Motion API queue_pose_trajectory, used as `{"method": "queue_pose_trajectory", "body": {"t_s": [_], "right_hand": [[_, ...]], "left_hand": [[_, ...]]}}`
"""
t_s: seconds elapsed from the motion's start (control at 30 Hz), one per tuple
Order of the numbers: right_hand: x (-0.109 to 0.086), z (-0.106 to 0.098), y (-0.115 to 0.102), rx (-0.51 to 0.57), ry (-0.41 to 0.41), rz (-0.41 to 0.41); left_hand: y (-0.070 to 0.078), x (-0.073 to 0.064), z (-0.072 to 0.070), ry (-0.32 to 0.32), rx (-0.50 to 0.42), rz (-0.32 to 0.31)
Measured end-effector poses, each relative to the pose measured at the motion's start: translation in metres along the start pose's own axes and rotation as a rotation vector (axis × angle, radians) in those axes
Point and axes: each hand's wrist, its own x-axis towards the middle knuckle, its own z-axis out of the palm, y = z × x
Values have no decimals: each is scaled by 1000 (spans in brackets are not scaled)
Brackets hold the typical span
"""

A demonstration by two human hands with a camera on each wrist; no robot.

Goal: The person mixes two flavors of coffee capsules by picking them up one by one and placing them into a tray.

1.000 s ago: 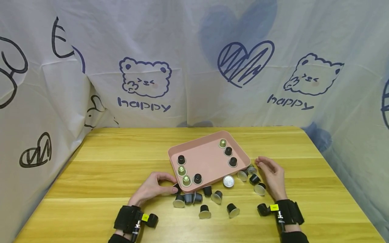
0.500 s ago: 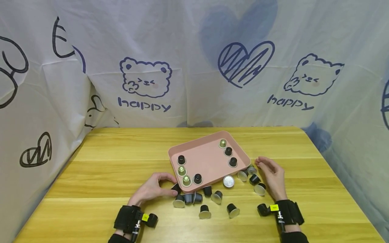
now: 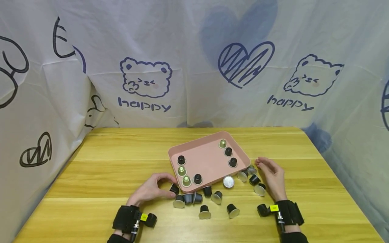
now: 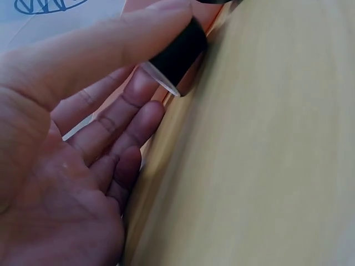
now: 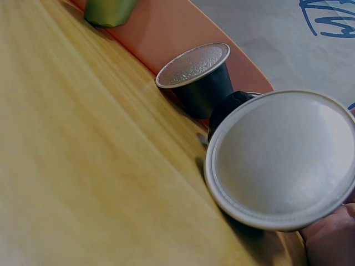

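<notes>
Since half a second earlier, the black capsule has shifted left, away from the corner of the pink tray, and more of it shows; the right hand looks unmoved. The left hand has its grip on this one capsule, pinched between thumb and forefinger, just beside the tray's near left corner. The grip of the right hand is relaxed and holds nothing, its fingertips beside the tray's right corner. Inside the tray, seven: four black capsules and three gold-green capsules. Twelve loose capsules were counted on the desk, most along the tray's near edge; those near the right corner overlap, making that count less certain. One silver lid faces up, hiding its body. In the right wrist view a large pale lid blocks a dark capsule and much of the hand; a green capsule is cut off at the top. Each wrist bears a strapped camera; a printed cloth hangs behind.
</notes>
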Motion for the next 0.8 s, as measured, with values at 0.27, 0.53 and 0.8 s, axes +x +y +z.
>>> {"method": "queue_pose_trajectory", "body": {"t_s": [0.27,0.53,0.8], "right_hand": [[0,0,1,18,3,1],[1,0,1,0,1,-5],[0,1,1,43,6,-30]], "left_hand": [[4,-2,-2,29,36,39],[-22,3,-3,70,34,21],[-33,4,-5,79,14,11]]}}
